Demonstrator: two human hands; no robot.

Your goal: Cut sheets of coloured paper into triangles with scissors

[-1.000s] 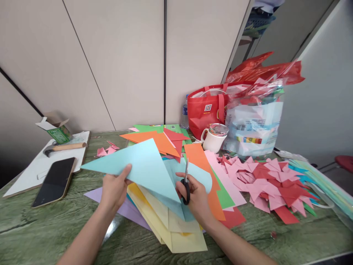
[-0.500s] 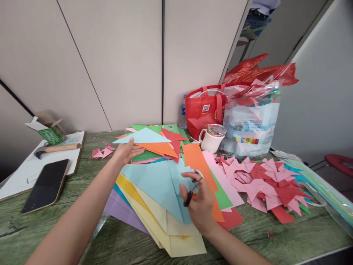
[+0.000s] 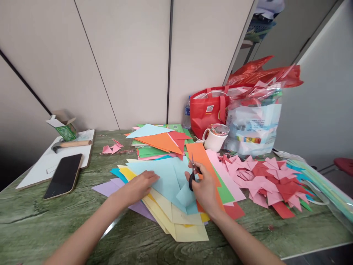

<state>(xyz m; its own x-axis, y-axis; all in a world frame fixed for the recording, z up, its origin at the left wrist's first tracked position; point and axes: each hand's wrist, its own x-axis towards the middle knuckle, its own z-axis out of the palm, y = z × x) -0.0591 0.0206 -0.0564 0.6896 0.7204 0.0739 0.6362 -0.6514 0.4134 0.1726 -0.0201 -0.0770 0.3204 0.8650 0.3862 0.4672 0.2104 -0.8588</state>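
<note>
L hand [image 3: 143,184] is lying on the lt blue sheet [image 3: 160,175], fingers held close together; its thumb is mostly hiding, so can't tell if it's pinching or just pressing. R hand [image 3: 205,189] is grasping the scissors [image 3: 193,170] by the black handle, blades pointing toward the back edge of the desk [image 3: 49,228].

Lt blue sheet is sitting approx mid-desk, btwn back & front edges, on top of fanned cream sheets [image 3: 190,232]; purple sheets [image 3: 106,188] are poking out toward the L edge. Nr the R hand a blue flap [image 3: 186,195] is curling up.

Handling: the paper is prob. weighing next to nothing, bending easily but creasing for good, & likely sliding on its neighbours. Best hold is prob. flat fingertips on the L part, well off the blades; the flap is looking springy, so a light pinch at its rim. Scissors are looking small & rigid; loops are the safe grip.

Hard to see: R hand is covering part of the handle; can't tell if the flap is joining the sheet or lying loose. Lower sheets are mostly hiding. Frame bottom is cutting off both forearms & most of the desk's front edge.
</note>
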